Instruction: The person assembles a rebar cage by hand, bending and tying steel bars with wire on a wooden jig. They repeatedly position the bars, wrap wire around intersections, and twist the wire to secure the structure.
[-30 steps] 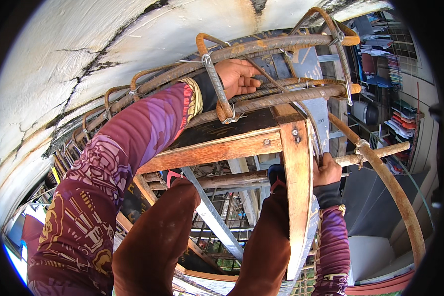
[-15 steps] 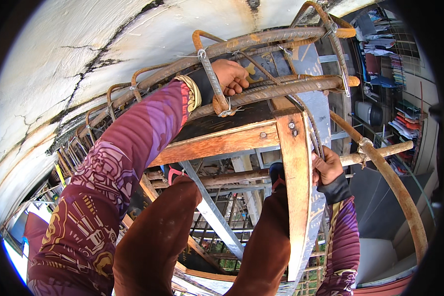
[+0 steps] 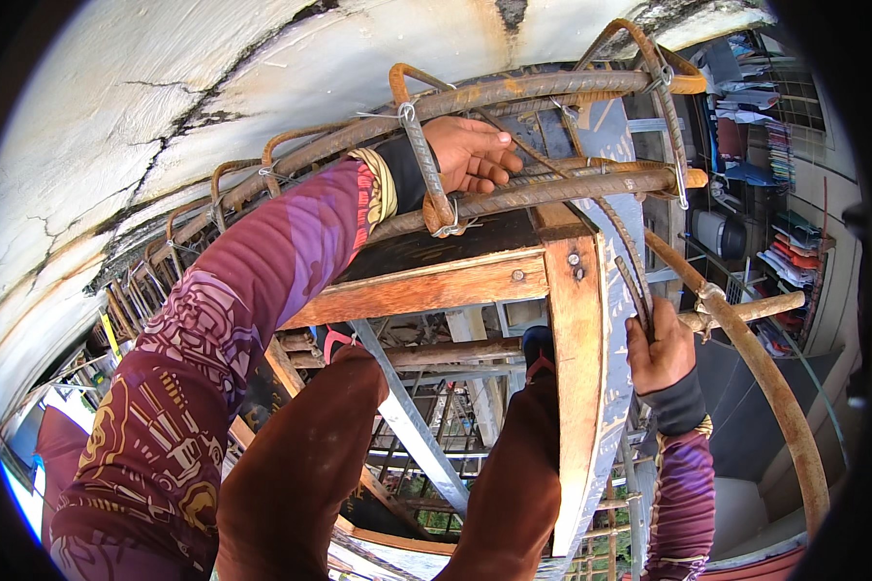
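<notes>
Plainly two rod lengths (image 3: 634, 249) in right hand (image 3: 663, 351).

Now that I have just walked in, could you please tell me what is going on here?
A person's right hand grips a thin steel bar beside the wooden frame. The bar slants up into the rusty rebar cage, where the left hand is between the long bars, half open close to the thin bar; whether it touches it is unclear.

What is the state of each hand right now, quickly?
Left hand: loosely curled beside a thin steel bar; whether it grips cannot be told.
Right hand: closed, holding thin rebar.
</notes>
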Motion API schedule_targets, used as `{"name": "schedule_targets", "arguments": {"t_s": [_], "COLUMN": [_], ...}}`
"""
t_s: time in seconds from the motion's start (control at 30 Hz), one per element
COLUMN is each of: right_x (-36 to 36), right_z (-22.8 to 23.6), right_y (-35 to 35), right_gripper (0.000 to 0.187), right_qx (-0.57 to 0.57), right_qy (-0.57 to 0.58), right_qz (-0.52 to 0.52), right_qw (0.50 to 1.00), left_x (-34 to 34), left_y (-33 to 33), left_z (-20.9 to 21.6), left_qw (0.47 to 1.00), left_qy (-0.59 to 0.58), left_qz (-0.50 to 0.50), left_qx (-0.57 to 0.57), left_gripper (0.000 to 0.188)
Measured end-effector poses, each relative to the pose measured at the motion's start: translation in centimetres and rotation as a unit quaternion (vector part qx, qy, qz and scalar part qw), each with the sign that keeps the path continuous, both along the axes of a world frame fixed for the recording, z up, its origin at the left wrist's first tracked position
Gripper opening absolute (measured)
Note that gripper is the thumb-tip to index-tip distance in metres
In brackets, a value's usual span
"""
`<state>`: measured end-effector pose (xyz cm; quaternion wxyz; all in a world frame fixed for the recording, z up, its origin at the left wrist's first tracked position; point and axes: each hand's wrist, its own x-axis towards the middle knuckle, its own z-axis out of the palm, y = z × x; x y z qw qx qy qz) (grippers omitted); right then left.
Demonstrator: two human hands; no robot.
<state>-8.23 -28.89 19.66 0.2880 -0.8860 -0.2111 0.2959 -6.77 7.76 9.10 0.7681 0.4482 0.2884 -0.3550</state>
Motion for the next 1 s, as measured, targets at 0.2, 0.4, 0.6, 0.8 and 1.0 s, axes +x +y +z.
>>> {"name": "schedule_targets", "arguments": {"t_s": [0.2,0.4,0.6,0.8,1.0], "right_x": [-0.6,1.0,3.9,7.3,7.6], "right_z": [1.7,3.0,5.5,2.7,1.2], "right_y": [1.1,1.8,2.9,0.8,-0.2], "right_gripper": [0.015,0.012,0.023,0.026,0.035], "right_qx": [0.165,0.161,-0.074,-0.091,-0.145], "right_qy": [0.379,0.514,0.045,-0.110,-0.176], "right_qz": [-0.244,-0.273,0.118,0.218,0.295], "right_qw": [0.877,0.797,0.989,0.965,0.928], "left_x": [0.4,0.4,0.4,0.6,0.8], "left_y": [-0.2,0.0,0.0,-0.4,-0.7], "left_z": [0.7,1.0,1.3,1.0,0.9], "left_qw": [1.000,0.998,0.998,0.996,0.995], "left_qy": [0.008,0.003,0.046,0.076,0.078], "left_qz": [-0.028,-0.060,-0.035,-0.017,-0.012], "left_qx": [-0.010,-0.025,-0.023,0.047,0.067], "left_gripper": [0.030,0.035,0.056,0.051,0.044]}}
